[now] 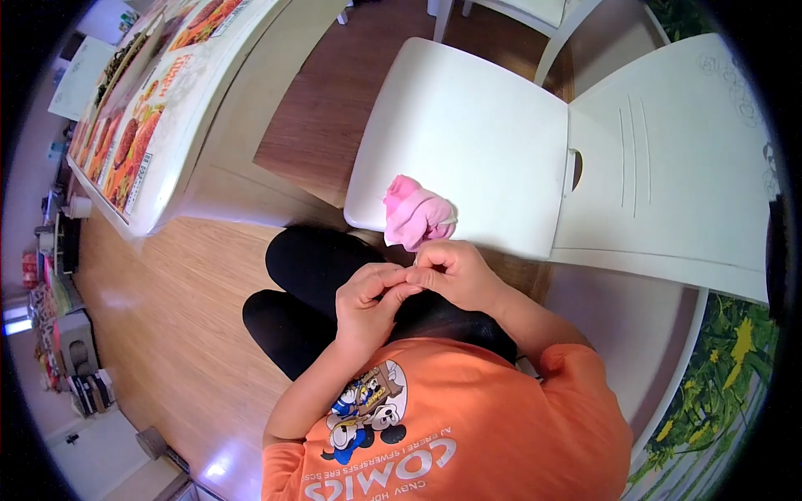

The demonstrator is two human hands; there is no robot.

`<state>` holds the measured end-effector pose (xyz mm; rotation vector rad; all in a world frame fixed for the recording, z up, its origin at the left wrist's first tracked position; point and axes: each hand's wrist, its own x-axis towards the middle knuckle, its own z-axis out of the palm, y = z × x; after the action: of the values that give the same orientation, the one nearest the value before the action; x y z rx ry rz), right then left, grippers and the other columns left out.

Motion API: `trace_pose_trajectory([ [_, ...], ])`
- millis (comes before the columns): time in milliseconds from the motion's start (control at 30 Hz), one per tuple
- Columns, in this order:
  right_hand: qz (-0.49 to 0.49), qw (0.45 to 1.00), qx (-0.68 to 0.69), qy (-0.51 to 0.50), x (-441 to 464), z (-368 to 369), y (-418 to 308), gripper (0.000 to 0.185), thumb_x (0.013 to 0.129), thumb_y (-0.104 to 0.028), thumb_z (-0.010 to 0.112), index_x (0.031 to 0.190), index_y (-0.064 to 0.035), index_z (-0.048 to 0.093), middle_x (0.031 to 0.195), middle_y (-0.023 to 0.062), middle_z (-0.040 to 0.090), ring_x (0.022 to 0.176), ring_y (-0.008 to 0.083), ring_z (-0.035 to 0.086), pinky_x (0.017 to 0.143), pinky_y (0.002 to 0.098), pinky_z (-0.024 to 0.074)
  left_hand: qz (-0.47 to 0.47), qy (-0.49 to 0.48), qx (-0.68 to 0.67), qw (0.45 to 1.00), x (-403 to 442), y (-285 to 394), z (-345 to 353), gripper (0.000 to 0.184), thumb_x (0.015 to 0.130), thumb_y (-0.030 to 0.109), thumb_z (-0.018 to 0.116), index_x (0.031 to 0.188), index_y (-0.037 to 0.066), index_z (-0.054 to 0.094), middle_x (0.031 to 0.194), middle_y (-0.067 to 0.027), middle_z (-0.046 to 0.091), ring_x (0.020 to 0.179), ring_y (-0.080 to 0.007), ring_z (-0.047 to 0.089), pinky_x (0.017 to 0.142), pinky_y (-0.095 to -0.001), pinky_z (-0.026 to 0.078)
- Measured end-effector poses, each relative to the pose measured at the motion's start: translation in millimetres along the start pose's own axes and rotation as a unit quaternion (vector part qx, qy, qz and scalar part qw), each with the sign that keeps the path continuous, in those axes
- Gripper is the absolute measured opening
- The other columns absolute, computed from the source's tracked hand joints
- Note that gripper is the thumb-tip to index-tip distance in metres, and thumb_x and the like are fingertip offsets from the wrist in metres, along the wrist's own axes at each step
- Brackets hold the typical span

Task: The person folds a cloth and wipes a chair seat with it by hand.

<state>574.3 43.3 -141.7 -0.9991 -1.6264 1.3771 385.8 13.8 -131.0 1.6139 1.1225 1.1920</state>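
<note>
My left hand (pixel 368 302) and my right hand (pixel 455 274) meet above my lap, fingertips pinched together and touching. Whatever lies between the fingers, if anything, is too small or hidden to make out. Just beyond my right hand, a bunched pink cloth (pixel 418 215) with a whitish edge rests at the near edge of a white chair's seat (pixel 468 125). Below the hands are my legs in black (pixel 313 259), and my orange printed shirt (pixel 484 417) fills the bottom of the view.
A table with a food-printed cover (pixel 134 125) stands at the upper left. The chair's backrest (pixel 668 159) is on the right, with another white chair (pixel 543 12) behind. Wooden floor (pixel 167 309) stretches left towards shelves and household items. A green and yellow patterned panel (pixel 710 376) is at the lower right.
</note>
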Motion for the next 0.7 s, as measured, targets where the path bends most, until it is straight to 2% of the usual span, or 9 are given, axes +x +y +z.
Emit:
trace_pose_trajectory([
  [67,0.072,0.992,0.047,-0.097,0.7,-5.6,6.6,0.025,0.099,-0.019,0.066,0.082,-0.0016,0.064,0.081,0.0038,0.064,0.068,0.0097,0.058,0.063,0.0255,0.0471,0.006,-0.003,0.024,1.000,-0.2,0.2,-1.8,0.017,0.081,0.001,0.079,0.098,0.003,0.074,0.085,-0.0074,0.070,0.078,-0.0195,0.065,0.072,-0.0283,0.052],
  [200,0.056,0.988,0.088,-0.118,1.4,-6.8,3.9,0.031,0.104,-0.026,0.059,0.087,-0.0012,0.066,0.083,0.0040,0.064,0.068,0.0090,0.056,0.064,0.0244,0.0475,-0.060,-0.014,0.006,0.998,-0.3,6.7,-1.7,0.007,0.090,0.006,0.072,0.086,0.003,0.068,0.082,-0.0089,0.068,0.074,-0.0222,0.064,0.069,-0.0306,0.051],
  [300,0.065,0.997,0.042,0.013,3.1,-15.3,3.1,0.039,0.109,-0.031,0.045,0.097,-0.0022,0.068,0.088,0.0041,0.066,0.070,0.0101,0.056,0.066,0.0249,0.0484,-0.063,-0.003,0.039,0.997,-4.4,-3.9,-2.1,0.015,0.095,0.012,0.067,0.084,0.003,0.064,0.078,-0.0089,0.064,0.072,-0.0235,0.062,0.067,-0.0321,0.049],
  [400,-0.033,0.983,-0.119,0.139,9.3,-29.6,10.4,0.038,0.108,-0.028,0.048,0.094,0.0002,0.068,0.087,0.0062,0.066,0.069,0.0117,0.057,0.063,0.0250,0.0477,-0.060,-0.007,0.073,0.995,-8.2,-12.9,-2.7,0.017,0.097,0.014,0.065,0.085,0.003,0.061,0.077,-0.0091,0.061,0.070,-0.0249,0.061,0.066,-0.0345,0.048],
  [533,-0.029,0.975,-0.128,0.177,9.9,-35.2,16.8,0.037,0.108,-0.027,0.049,0.091,0.0009,0.067,0.084,0.0063,0.065,0.067,0.0118,0.057,0.062,0.0252,0.0466,-0.114,-0.014,0.133,0.985,-14.3,-23.1,2.0,0.011,0.095,0.010,0.067,0.088,0.003,0.063,0.081,-0.0094,0.063,0.071,-0.0243,0.062,0.066,-0.0328,0.050],
  [600,-0.024,0.974,-0.129,0.184,9.9,-36.8,21.1,0.037,0.108,-0.027,0.050,0.091,0.0009,0.067,0.083,0.0061,0.064,0.067,0.0115,0.057,0.062,0.0253,0.0463,-0.087,-0.013,0.117,0.989,-16.8,-27.9,9.5,0.005,0.091,0.004,0.069,0.092,0.003,0.065,0.086,-0.0103,0.065,0.073,-0.0242,0.064,0.067,-0.0313,0.051],
  [633,-0.020,0.973,-0.131,0.190,10.2,-37.3,22.3,0.037,0.108,-0.027,0.050,0.091,0.0008,0.067,0.082,0.0058,0.064,0.067,0.0112,0.056,0.061,0.0253,0.0460,-0.084,-0.038,0.096,0.991,-16.0,-32.1,13.9,0.022,0.086,0.000,0.073,0.107,0.005,0.068,0.090,-0.0101,0.068,0.076,-0.0239,0.067,0.068,-0.0299,0.053],
  [667,-0.019,0.973,-0.130,0.190,10.3,-37.8,22.7,0.037,0.108,-0.027,0.050,0.091,0.0008,0.067,0.082,0.0058,0.064,0.067,0.0112,0.056,0.061,0.0253,0.0460,-0.068,-0.078,0.134,0.986,-17.6,-34.4,15.4,0.047,0.087,0.000,0.074,0.132,0.010,0.062,0.096,-0.0068,0.070,0.074,-0.0153,0.063,0.068,-0.0274,0.053],
  [700,-0.021,0.973,-0.119,0.195,11.5,-37.7,19.6,0.037,0.107,-0.028,0.050,0.091,0.0007,0.067,0.082,0.0055,0.064,0.067,0.0109,0.056,0.062,0.0253,0.0457,-0.073,-0.109,0.172,0.976,-17.5,-34.1,15.5,0.059,0.087,0.001,0.074,0.141,0.012,0.054,0.101,-0.0073,0.071,0.075,-0.0174,0.064,0.069,-0.0287,0.054],
])
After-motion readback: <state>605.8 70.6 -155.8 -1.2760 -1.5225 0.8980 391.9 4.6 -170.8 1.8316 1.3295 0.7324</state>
